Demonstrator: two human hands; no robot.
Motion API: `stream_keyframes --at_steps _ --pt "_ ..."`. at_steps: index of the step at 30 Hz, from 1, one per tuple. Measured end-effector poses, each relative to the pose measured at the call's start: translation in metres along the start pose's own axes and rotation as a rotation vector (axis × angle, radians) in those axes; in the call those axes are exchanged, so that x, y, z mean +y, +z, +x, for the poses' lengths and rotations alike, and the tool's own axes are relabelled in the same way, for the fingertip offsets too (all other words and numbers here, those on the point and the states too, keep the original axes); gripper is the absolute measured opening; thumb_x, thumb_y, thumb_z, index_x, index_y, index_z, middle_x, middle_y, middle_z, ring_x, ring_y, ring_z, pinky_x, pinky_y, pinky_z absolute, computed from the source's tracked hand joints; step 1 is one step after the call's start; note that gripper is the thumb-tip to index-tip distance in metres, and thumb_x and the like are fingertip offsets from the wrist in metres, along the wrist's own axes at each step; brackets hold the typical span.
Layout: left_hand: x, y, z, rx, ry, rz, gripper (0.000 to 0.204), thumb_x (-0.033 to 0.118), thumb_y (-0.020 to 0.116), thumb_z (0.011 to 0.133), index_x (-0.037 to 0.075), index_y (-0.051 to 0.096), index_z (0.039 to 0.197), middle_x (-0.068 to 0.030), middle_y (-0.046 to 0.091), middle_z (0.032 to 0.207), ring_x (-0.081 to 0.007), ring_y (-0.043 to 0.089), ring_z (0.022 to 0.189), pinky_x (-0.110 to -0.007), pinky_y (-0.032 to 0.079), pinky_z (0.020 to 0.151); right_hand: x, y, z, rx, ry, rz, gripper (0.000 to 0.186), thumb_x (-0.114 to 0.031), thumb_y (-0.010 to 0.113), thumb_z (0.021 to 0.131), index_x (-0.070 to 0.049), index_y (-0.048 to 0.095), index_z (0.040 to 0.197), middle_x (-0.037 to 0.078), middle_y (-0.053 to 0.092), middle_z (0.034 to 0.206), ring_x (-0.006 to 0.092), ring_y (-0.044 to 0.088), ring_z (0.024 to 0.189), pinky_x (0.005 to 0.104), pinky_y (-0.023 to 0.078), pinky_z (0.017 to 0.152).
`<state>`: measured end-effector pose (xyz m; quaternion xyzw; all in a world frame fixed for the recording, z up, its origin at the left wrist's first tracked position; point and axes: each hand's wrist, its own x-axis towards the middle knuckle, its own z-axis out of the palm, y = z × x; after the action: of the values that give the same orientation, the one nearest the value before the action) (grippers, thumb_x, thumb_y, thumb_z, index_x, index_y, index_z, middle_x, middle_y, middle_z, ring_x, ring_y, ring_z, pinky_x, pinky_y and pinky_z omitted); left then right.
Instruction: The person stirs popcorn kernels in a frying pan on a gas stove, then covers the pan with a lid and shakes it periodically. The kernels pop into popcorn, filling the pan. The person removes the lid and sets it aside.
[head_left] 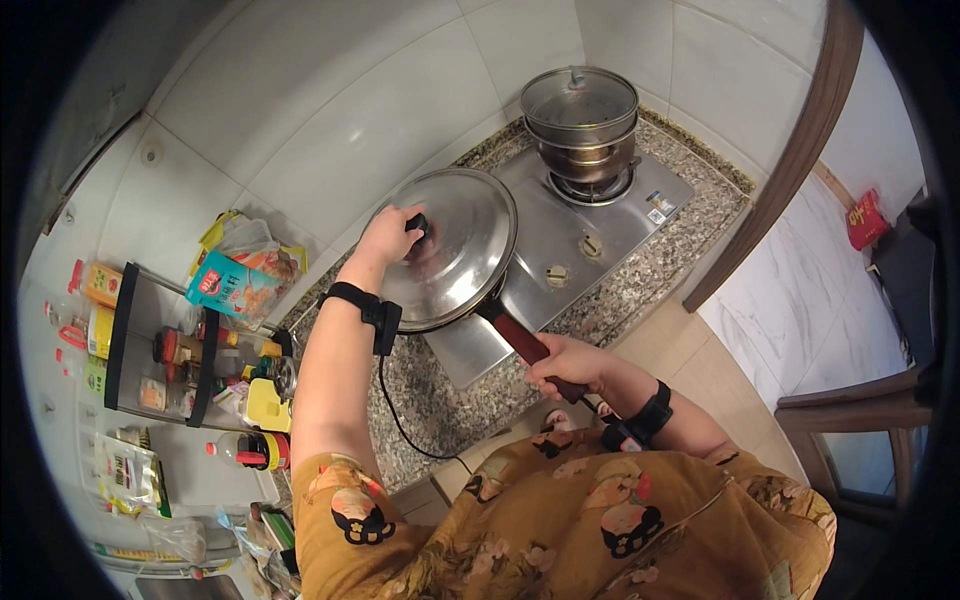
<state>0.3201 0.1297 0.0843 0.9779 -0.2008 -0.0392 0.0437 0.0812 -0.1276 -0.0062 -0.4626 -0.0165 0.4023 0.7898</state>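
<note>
The left grip (392, 235) is clamped on the black knob (418, 227) of a lid (460, 265); the right grip (568, 366) is wrapped around a long handle (518, 338), dark red with blackish ends. The lid is round, shiny silver metal, ringed by concentric bands, with a faint reddish tint near its knob. It covers a pan, mostly hidden beneath it, at the left side of the steel stove (575, 250) on the speckled granite bench (440, 400).

White lettering (212, 281) on teal packet (240, 290), square code (656, 216) on steel hob (545, 232)
</note>
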Motion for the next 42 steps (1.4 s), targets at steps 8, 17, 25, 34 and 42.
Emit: stream_keyframes --at_steps 8,17,25,34,42 --pt "-0.003 0.002 -0.01 0.049 0.07 -0.058 0.05 0.009 0.065 0.088 0.017 0.056 0.136 -0.0181 0.058 0.12 -0.0354 0.06 0.105 -0.041 0.049 0.092 -0.002 0.002 -0.005 0.0 -0.025 0.004 0.027 -0.001 0.061 0.084 -0.005 0.039 0.098 0.003 0.052 0.069 0.0107 0.051 0.053 0.028 0.045 0.046" --pt "0.006 -0.003 -0.022 0.066 0.068 -0.129 0.047 0.005 0.059 0.089 0.013 0.057 0.135 -0.0184 0.055 0.132 -0.0361 0.057 0.115 -0.04 0.048 0.098 -0.001 -0.005 -0.003 0.008 -0.017 0.012 0.029 0.001 0.06 0.083 -0.007 0.041 0.103 0.003 0.052 0.072 0.0103 0.051 0.053 0.0273 0.044 0.046" --pt "-0.002 0.001 -0.025 0.087 0.107 -0.083 0.048 0.005 0.057 0.089 0.012 0.056 0.136 -0.0188 0.053 0.136 -0.0364 0.055 0.12 -0.039 0.046 0.102 -0.003 -0.007 -0.004 -0.009 -0.015 0.001 0.031 0.003 0.058 0.082 -0.008 0.041 0.105 0.004 0.051 0.075 0.0102 0.051 0.053 0.0269 0.044 0.047" --pt "-0.002 0.001 -0.024 0.151 0.104 0.035 0.05 0.008 0.063 0.086 0.008 0.055 0.135 -0.0193 0.051 0.139 -0.0361 0.055 0.121 -0.04 0.046 0.102 -0.006 -0.005 -0.007 0.018 -0.013 -0.041 0.03 0.001 0.06 0.082 -0.006 0.042 0.105 0.004 0.052 0.076 0.0104 0.051 0.053 0.0278 0.045 0.046" --pt "0.002 -0.002 -0.016 0.069 0.09 0.026 0.048 0.003 0.065 0.085 0.011 0.059 0.132 -0.0168 0.059 0.124 -0.0362 0.058 0.113 -0.041 0.049 0.094 0.0 -0.007 -0.003 0.017 -0.039 -0.056 0.029 -0.002 0.064 0.081 -0.004 0.042 0.1 0.003 0.052 0.071 0.0112 0.053 0.052 0.0297 0.047 0.046"
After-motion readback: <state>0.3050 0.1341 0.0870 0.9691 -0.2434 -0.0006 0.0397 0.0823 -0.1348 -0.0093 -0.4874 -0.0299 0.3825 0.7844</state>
